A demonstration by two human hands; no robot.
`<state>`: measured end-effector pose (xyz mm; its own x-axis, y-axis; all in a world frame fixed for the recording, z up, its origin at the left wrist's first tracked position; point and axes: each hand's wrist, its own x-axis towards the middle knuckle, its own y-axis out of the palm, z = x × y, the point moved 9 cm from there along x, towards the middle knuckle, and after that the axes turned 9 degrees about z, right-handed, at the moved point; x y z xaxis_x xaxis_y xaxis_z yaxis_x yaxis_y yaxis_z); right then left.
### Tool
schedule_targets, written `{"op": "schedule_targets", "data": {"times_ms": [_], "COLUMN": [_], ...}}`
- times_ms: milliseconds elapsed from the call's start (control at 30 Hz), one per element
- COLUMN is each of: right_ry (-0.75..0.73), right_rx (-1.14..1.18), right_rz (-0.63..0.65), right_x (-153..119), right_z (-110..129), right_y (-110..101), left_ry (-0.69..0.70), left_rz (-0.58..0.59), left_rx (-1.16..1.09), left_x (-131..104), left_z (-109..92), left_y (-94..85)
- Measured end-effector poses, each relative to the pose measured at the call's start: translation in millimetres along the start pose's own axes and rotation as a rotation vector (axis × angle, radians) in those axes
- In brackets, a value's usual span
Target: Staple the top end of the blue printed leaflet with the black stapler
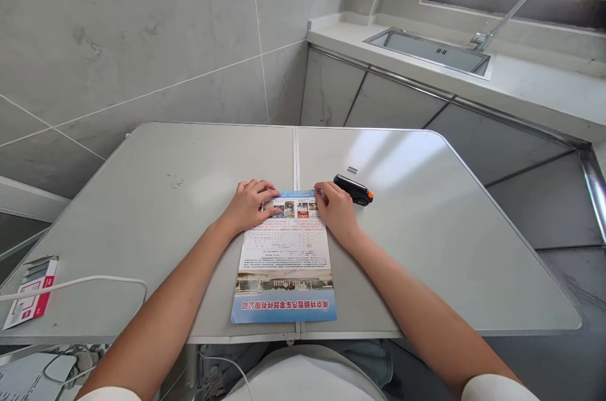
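Well, leaflet upside down, long axis near to far.

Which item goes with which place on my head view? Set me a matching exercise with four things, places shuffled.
Things:
1. Printed sheet
2. Black tool
3. Red-and-white packet
4. Sink

Places:
A. Set into the counter below the window
B. On the left part of the table, crossed by a white cable
C. Its far end under the fingers of the left hand and right hand
D. Next to the right hand, its orange end pointing right

Pairs: 1-C, 2-D, 3-B, 4-A
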<state>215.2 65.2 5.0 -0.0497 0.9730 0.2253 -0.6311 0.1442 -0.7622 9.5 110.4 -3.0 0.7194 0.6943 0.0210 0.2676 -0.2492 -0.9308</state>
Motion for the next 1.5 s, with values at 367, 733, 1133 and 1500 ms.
{"op": "schedule_targets", "data": {"times_ms": [367, 733, 1133, 1500], "right_ry": [0.029, -0.061, -0.276, -0.25], "right_rx": [-0.192, -0.016, -0.054, 0.334], "right_rz": [0.071, -0.007, 0.464, 0.487], "right_x": [13, -12, -49, -32], "right_z": [-57, 25, 94, 72], "right_y": [-52, -35, 53, 25], "left_ry": [-0.026, -0.084, -0.058, -0.063], "left_rz": [0.009, -0.045, -0.02, -0.009], "left_rx": [-0.034, -0.096, 0.003, -0.049], "left_x": [3, 5, 5, 5], "left_z": [4, 14, 13, 12], "left_y": [-0.1, -3.0, 3.6, 1.7]}}
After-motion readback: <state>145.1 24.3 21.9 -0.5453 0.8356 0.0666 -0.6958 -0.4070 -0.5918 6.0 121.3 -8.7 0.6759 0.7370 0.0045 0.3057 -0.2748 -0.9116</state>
